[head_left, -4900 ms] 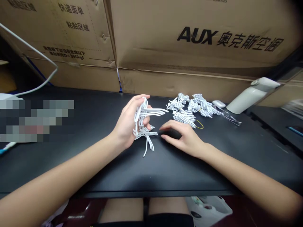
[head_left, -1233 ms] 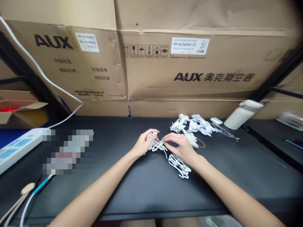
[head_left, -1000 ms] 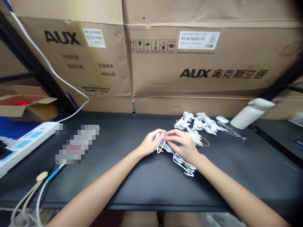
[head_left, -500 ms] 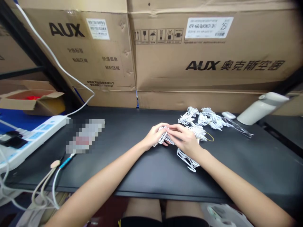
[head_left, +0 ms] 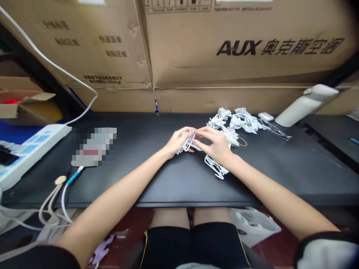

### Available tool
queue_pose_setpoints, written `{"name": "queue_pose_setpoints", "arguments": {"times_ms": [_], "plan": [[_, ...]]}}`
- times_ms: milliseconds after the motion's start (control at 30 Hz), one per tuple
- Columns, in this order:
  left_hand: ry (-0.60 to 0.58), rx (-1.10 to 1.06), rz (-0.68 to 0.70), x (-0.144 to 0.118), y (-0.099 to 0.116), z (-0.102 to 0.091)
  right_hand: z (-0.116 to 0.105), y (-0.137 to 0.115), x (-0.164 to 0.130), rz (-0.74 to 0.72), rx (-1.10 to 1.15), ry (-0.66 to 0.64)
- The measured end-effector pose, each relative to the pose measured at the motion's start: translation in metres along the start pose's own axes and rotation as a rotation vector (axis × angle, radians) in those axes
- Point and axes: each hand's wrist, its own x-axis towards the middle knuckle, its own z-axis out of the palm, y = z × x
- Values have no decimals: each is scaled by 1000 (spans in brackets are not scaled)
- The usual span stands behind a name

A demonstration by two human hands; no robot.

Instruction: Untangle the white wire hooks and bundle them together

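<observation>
Two hands meet above black desk [head_left: 174,183]: my left hand [head_left: 174,142] grips bundle of thin, white, bent wires [head_left: 187,144]; my right hand [head_left: 218,145], apart second ago, now touches left fingertips, pinch unclear. Bundle likely steadier.

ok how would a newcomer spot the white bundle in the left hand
Below the brown cardboard boxes with black lettering, find the wide black tabletop. Near its middle, the bare left hand and bare right hand are close together. The bundle of thin, bent white strands is gripped in the left hand, whereas the similar white bundles lie on the tabletop.
</observation>
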Motion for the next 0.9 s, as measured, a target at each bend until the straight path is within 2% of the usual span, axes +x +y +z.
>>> {"name": "queue_pose_setpoints", "arguments": {"times_ms": [133, 267, 433, 533, 667, 733, 800, 900], "plan": [[-23, 21, 23, -1, -2, 1, 0, -3, -1, 59, 63, 33], [-61, 19, 54, -1, -2, 1, 0, -4, -1, 59, 4, 37], [-31, 0, 28, 1, -1, 1, 1, -9, -1, 74, 15, 0], [21, -23, 51, 4, -3, -2, 5, -11, -2, 94, 70, -40], [191, -46, 142, 9, -7, -9, 7, -9, 0, 169, 179, -59], [264, -74, 147, 10, -6, -12, 0, -11, 1, 178, 221, -146], [295, -109, 128, 11, -4, -15, -14, -17, -1, 123, 178, -336], [298, -163, 95, 11, -1, -17, -38, -31, -15, 90, 6, -410]]}}
